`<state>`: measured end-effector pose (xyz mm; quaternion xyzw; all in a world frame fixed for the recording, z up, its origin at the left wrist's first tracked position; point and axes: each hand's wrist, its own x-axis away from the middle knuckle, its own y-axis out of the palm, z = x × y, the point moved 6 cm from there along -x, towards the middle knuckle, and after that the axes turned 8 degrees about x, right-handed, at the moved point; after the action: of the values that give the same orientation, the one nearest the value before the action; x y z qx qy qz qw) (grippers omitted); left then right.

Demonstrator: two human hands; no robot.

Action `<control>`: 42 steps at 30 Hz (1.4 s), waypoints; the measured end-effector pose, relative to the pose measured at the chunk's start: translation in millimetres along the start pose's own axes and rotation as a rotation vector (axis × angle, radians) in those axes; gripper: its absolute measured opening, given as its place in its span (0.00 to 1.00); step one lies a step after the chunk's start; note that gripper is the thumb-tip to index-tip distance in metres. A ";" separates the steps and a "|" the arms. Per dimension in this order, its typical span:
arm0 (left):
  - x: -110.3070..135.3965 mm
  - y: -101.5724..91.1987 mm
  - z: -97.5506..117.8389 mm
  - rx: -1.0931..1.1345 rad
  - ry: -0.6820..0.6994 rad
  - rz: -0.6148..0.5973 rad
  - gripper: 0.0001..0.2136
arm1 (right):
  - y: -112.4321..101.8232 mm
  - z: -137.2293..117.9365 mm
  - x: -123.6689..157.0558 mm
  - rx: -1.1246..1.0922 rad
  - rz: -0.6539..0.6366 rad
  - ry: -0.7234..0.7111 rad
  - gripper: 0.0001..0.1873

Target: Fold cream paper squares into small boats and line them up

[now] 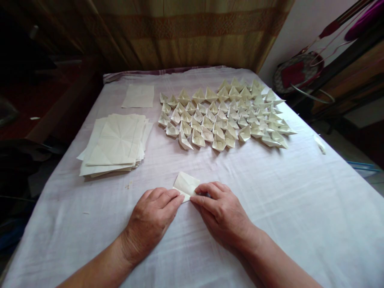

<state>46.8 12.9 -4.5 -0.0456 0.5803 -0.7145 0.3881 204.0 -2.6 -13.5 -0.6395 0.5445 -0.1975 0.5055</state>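
Observation:
A small folded piece of cream paper lies on the cloth near the front, with creases across its face and a folded strip along its near edge. My left hand is closed on the near left corner, thumb and fingers pressed together over the fold. My right hand pinches the near right corner between thumb and curled fingers. Beyond my hands stand many folded paper boats in rows. Left of them lies a stack of creased square paper sheets, its edges uneven.
The table wears a white cloth. One loose paper square lies behind the stack. A small whitish scrap sits near the right edge. A brown curtain hangs behind, and a patterned bag is at the far right.

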 end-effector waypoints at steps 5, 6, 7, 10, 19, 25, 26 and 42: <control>-1.0 -0.9 0.5 -0.016 0.007 0.021 0.15 | 0.1 -5.2 -0.7 0.023 -0.031 -0.029 0.12; -1.1 -0.9 0.4 -0.021 0.007 0.019 0.14 | 0.6 -6.1 -0.6 0.033 -0.037 -0.037 0.13; -1.2 -0.8 0.3 -0.024 0.005 0.014 0.14 | 1.0 -6.8 -0.4 0.042 -0.042 -0.042 0.14; -0.7 -0.4 0.2 -0.028 0.002 0.004 0.14 | 2.2 -8.0 -0.4 0.066 -0.050 -0.039 0.15; -0.2 -0.3 0.4 -0.031 0.005 0.008 0.13 | 2.6 -10.1 -2.2 0.100 -0.062 -0.018 0.12; -1.0 -0.3 -0.1 -0.024 0.017 0.004 0.12 | 5.6 -15.2 0.0 0.202 -0.083 -0.029 0.11; -0.9 -0.5 -0.3 -0.021 0.017 -0.001 0.12 | 6.1 -16.1 0.5 0.223 -0.084 -0.033 0.11; 29.1 -15.4 -13.7 -0.111 0.159 -0.205 0.17 | 7.7 -17.5 0.7 0.301 -0.077 -0.027 0.09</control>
<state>11.8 6.5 -6.8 -0.0694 0.6403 -0.7185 0.2628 186.4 -10.0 -13.2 -0.5796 0.4772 -0.2874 0.5948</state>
